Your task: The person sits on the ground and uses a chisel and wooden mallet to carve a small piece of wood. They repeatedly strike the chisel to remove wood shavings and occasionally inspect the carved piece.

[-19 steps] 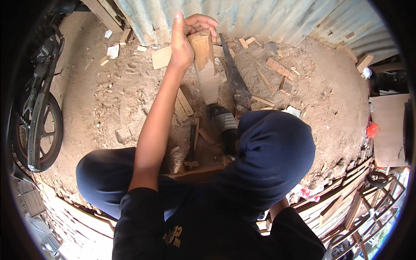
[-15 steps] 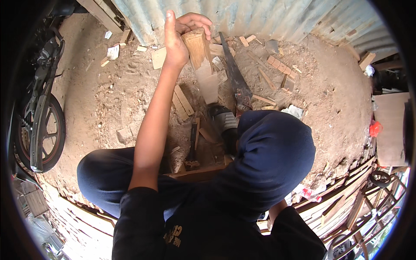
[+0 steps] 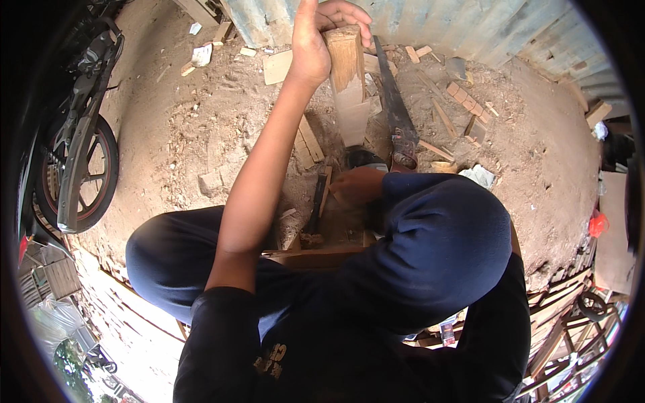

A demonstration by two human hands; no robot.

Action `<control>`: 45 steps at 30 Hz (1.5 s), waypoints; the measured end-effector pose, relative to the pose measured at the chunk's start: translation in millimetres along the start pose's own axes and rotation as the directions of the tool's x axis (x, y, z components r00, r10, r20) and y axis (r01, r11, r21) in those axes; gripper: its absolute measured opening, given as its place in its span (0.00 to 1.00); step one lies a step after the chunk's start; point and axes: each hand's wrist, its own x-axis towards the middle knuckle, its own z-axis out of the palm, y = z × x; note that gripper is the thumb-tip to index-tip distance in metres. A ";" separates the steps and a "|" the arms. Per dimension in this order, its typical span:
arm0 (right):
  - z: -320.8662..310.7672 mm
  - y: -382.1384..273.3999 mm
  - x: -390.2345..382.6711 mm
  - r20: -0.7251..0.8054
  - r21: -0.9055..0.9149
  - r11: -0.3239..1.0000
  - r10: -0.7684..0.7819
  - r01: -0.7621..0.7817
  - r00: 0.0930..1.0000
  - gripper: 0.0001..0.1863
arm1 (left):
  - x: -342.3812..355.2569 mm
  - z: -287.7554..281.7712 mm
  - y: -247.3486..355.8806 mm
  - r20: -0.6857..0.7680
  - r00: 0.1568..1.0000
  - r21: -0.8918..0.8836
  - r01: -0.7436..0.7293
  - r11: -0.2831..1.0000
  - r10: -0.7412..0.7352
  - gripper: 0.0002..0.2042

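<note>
My left hand (image 3: 321, 43) is stretched out at the top, beside the upper end of a thick wooden block (image 3: 346, 74). Its palm rests near the block's left side, the fingers curve loosely past the far end, and the thumb points up. The block has a rough brown upper part and a paler, smooth lower part. My right hand (image 3: 357, 185) is low between my knees, close to a dark, long-handled tool (image 3: 318, 201); its fingers are blurred and partly hidden. A dark handsaw (image 3: 395, 101) lies right of the block.
Wood offcuts (image 3: 468, 101) and scraps are scattered over the dirt ground. A corrugated metal wall (image 3: 443, 27) stands at the far side. On the left is a parked motorcycle (image 3: 84, 161). A wooden piece (image 3: 316, 258) lies between my legs, and a shoe (image 3: 365, 157) shows below the block.
My right hand has come from behind my right knee to between my legs. The whole view has shifted, while my left hand stays beside the block.
</note>
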 end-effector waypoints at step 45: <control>-414.2 -129.2 -117.3 -0.837 0.530 0.593 0.479 0.606 0.264 0.17 | -37.1 40.4 15.7 0.047 0.966 0.179 -0.260 0.949 0.256 0.46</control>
